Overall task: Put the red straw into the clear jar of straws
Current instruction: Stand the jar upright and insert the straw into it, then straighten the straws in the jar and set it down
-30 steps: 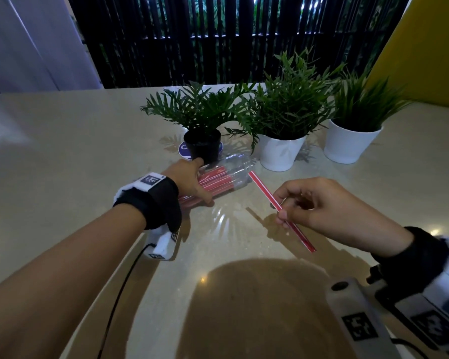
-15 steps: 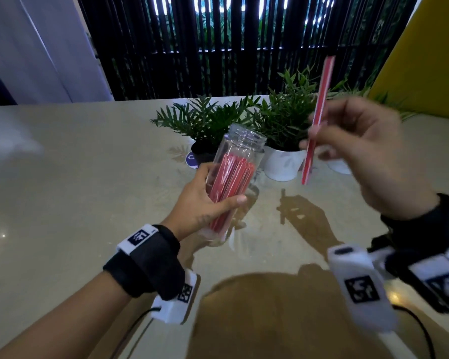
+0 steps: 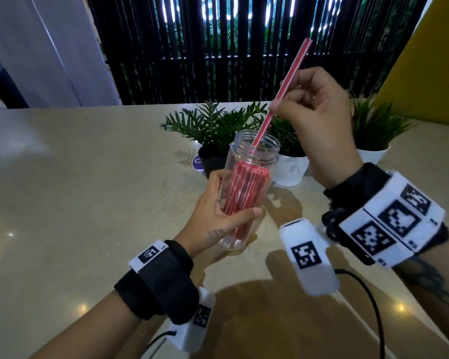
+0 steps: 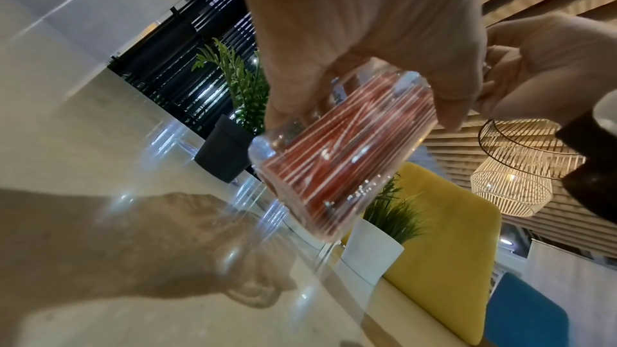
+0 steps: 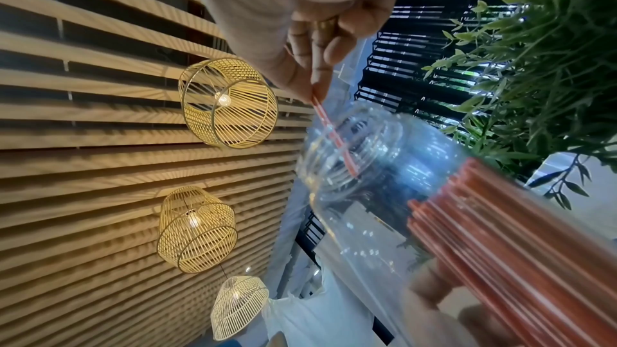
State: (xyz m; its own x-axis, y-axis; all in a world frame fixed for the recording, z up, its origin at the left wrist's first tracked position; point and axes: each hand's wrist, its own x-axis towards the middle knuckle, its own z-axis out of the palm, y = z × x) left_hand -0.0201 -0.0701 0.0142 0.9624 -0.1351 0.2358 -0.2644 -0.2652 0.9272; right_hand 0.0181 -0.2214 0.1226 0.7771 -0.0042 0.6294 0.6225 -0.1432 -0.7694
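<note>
Your right hand (image 3: 314,120) pinches the red straw (image 3: 283,92) at upper right of centre — its lower tip sits just inside the mouth of the clear jar (image 3: 246,187). Your left hand (image 3: 213,218) wraps the jar, tilted, above the table (image 3: 75,190) — potted plants (image 3: 213,125) behind.

The clear jar (image 3: 246,187) is tall, plastic and lidless, tilted slightly, lifted off the table, and packed with a bundle of red straws (image 3: 244,195) reaching its shoulder. The red straw (image 3: 280,93), thin with white stripes, slants down-left, its lower tip just inside the jar's open mouth.
</note>
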